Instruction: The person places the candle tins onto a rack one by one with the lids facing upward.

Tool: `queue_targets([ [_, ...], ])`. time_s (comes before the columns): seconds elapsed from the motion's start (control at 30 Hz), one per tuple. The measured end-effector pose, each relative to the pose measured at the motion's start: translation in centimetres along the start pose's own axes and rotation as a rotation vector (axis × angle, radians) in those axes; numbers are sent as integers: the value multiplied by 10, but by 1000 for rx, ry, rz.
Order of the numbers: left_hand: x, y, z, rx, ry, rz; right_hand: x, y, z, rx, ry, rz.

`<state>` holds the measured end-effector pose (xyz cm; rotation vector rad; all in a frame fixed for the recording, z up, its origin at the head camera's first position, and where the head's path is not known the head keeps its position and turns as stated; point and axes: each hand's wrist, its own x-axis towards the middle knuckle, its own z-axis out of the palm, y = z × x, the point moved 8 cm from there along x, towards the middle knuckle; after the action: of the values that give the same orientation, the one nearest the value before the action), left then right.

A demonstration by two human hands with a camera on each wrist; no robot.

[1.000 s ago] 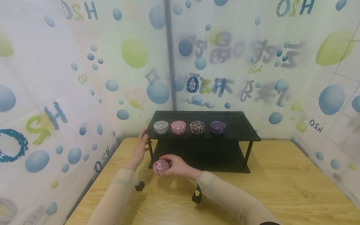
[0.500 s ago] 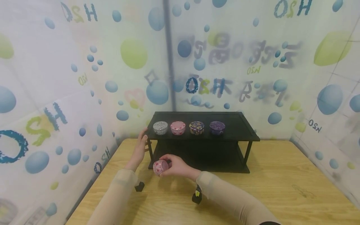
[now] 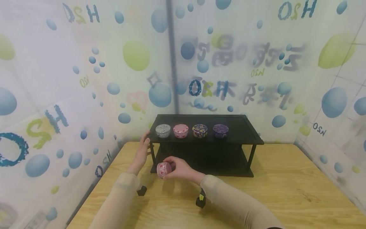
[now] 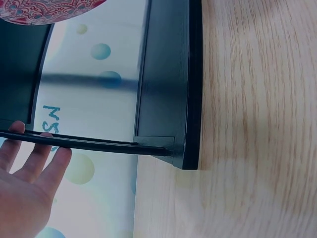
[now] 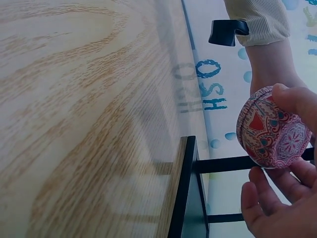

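Between thumb and fingers my right hand [image 3: 183, 170] holds a small round tin [image 3: 162, 170], pink with red patterns, tilted on its side in front of the black two-tier shelf [image 3: 234, 127]. In the right wrist view, the patterned tin [image 5: 272, 131] shows its round face and curved side. At the shelf's left end is my left hand [image 3: 140, 156]; in the left wrist view, its nearly straight fingers [image 4: 34, 163] touch the thin black bar. Along the upper tier stand a silver-white tin [image 3: 163, 131], a pink tin [image 3: 180, 131], a dark multicoloured tin [image 3: 199, 130] and a purple tin [image 3: 220, 130].
The shelf stands on a wooden table [image 3: 286, 184], close to the patterned curtain [image 3: 257, 105] behind it. Its lower tier [image 3: 206, 159] lies low, near the tabletop. Black wrist-worn pieces [image 3: 201, 202] hang beneath both forearms.
The tin in my right hand has turned a little, so its patterned side shows more to the head camera. My left hand stays at the shelf's left end.
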<state>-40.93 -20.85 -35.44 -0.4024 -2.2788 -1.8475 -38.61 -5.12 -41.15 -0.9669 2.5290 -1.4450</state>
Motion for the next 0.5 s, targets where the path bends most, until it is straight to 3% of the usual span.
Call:
queue_targets([
  [0.5,-1,1,0,4,-2,0,-4,0,-4,27,9,9],
])
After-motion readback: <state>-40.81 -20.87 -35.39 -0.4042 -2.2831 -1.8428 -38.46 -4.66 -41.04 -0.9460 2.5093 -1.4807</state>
